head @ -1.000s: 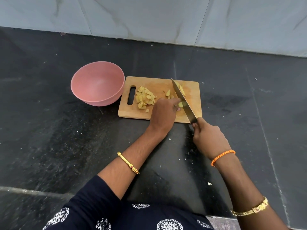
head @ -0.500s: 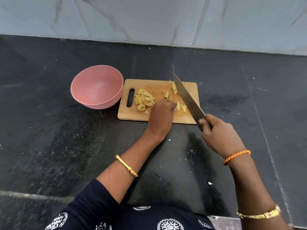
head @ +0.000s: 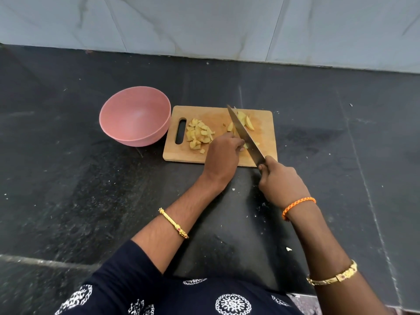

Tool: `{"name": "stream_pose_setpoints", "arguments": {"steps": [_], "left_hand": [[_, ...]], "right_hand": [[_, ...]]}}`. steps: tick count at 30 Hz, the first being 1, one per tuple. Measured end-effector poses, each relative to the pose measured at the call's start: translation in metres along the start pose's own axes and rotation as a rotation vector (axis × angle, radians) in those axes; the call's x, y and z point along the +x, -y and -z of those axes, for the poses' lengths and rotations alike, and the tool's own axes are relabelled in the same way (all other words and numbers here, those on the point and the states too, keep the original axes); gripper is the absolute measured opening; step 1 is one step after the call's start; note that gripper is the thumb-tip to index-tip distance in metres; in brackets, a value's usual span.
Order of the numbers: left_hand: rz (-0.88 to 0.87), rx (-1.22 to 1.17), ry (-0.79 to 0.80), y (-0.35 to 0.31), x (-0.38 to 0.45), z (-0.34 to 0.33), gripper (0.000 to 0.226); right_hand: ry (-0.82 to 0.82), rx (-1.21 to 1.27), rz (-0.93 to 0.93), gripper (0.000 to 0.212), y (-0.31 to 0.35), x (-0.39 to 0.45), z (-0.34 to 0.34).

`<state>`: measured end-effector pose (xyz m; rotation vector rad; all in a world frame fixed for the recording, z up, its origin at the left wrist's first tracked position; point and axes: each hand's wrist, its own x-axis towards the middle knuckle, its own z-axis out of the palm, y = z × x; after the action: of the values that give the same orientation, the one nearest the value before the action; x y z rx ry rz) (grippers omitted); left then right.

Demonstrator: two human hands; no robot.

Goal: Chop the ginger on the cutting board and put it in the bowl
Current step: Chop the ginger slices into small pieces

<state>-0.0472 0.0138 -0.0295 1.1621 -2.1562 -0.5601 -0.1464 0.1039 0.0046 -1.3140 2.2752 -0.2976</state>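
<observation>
A wooden cutting board (head: 266, 137) lies on the dark counter. A heap of chopped ginger (head: 198, 134) sits near its handle slot, and larger ginger slices (head: 245, 120) lie at its far right. My right hand (head: 280, 180) grips the handle of a knife (head: 244, 135), whose blade slants across the board with its tip at the far edge. My left hand (head: 223, 155) rests on the board with fingers curled, pinning a small ginger piece (head: 246, 145) against the blade. An empty pink bowl (head: 135, 115) stands just left of the board.
The black stone counter (head: 68, 178) stretches on all sides, with small pale scraps (head: 288, 248) near its front edge. A light tiled wall (head: 204, 26) runs along the back.
The knife came back down from its raised position to the left, onto the ginger beside my left hand. My left hand stayed on the board.
</observation>
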Motion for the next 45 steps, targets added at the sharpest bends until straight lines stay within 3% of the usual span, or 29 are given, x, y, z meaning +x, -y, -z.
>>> {"name": "stream_pose_setpoints", "arguments": {"steps": [11, 18, 24, 29, 45], "left_hand": [[0.099, -0.112, -0.036, 0.0, 0.001, 0.006, 0.013], [0.212, -0.222, -0.006, 0.003, 0.003, 0.009, 0.031], [0.258, -0.272, -0.004, 0.004, 0.003, 0.01, 0.039], [0.277, -0.284, -0.006, 0.006, 0.004, 0.008, 0.03], [0.237, -0.293, -0.066, 0.002, 0.0, 0.008, 0.03]], "right_hand": [[0.178, -0.002, -0.121, 0.019, -0.014, -0.039, 0.024], [-0.029, 0.059, -0.011, 0.018, -0.01, -0.029, 0.025], [-0.043, 0.049, 0.013, 0.021, -0.006, -0.017, 0.01], [-0.051, 0.03, 0.029, 0.019, -0.005, -0.016, 0.003], [0.201, -0.119, -0.071, 0.022, -0.001, -0.028, 0.023]]}}
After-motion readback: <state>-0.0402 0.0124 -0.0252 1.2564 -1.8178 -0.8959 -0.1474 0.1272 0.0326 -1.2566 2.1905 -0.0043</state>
